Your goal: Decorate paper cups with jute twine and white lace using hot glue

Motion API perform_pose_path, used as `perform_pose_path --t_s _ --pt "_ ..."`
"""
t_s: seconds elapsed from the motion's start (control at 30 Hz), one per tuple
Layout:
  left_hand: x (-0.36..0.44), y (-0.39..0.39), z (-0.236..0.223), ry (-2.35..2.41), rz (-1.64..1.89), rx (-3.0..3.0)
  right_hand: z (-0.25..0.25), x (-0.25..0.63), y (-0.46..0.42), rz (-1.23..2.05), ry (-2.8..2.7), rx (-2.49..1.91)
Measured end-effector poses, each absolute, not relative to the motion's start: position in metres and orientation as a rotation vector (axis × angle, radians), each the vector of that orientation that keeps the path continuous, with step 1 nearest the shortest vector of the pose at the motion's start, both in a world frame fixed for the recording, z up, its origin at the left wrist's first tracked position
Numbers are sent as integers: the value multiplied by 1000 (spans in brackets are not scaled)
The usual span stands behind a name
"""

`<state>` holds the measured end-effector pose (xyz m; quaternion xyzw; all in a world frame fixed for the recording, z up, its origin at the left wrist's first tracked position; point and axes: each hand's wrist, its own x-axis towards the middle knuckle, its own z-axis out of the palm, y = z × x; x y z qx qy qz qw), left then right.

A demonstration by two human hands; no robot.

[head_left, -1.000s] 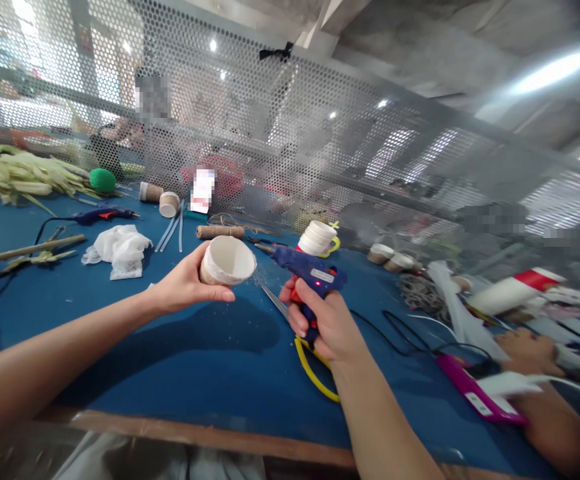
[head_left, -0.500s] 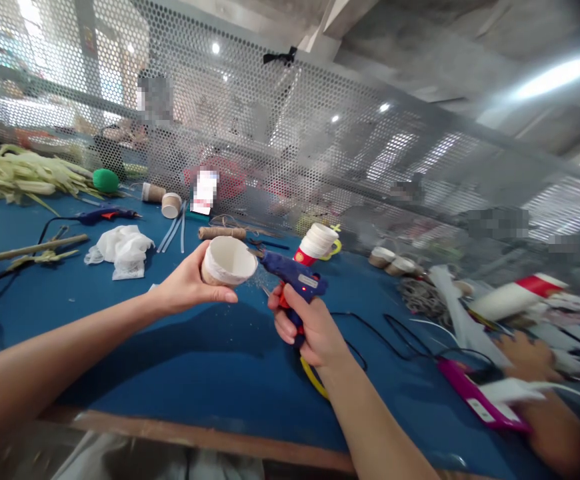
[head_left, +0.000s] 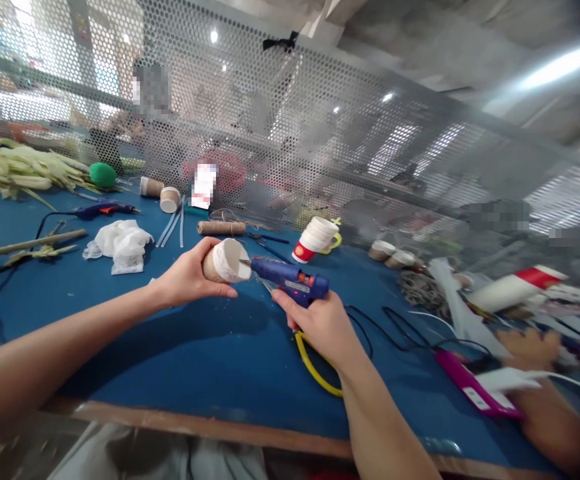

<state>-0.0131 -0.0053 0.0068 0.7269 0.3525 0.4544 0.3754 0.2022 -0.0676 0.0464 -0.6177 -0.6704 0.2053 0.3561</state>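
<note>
My left hand [head_left: 190,273] is wrapped round a paper cup [head_left: 220,262] with twine-coloured sides and a white lace band near its rim. The cup lies tilted, its mouth turned to the right. In my right hand [head_left: 315,320] is a blue hot glue gun [head_left: 290,277] with a small red light lit. Its metal nozzle points left and meets the cup's rim, though exact contact cannot be made out. Yellow-handled scissors [head_left: 315,370] lie partly hidden under my right hand and wrist.
Behind stand stacked white cups [head_left: 317,235], a twine roll [head_left: 221,228] and glue sticks [head_left: 171,227]. White lace [head_left: 119,245] and another glue gun [head_left: 103,209] lie left. At right are a purple power strip [head_left: 477,387] and another person's hand [head_left: 530,347]. A perforated metal screen [head_left: 250,127] closes the back.
The cup has tipped so its mouth faces right instead of up. My right hand has rotated the glue gun, now more level, its nozzle further left at the rim.
</note>
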Motion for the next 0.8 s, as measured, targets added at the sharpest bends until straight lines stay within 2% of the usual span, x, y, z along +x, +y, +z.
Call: perform_pose_path --t_s 0.23,0.5,0.63,0.8 --pt "-16 -4 8 876 1136 1930 45 216 -61 665 -1733 -1479" --pt "-16 -4 6 896 1111 1918 49 214 -65 647 -1801 -1568" --pt "-17 -5 8 832 1114 1887 48 219 -66 812 -1715 -1383" --pt "-17 -8 12 675 1058 1701 43 215 -59 1154 -1311 -1093"
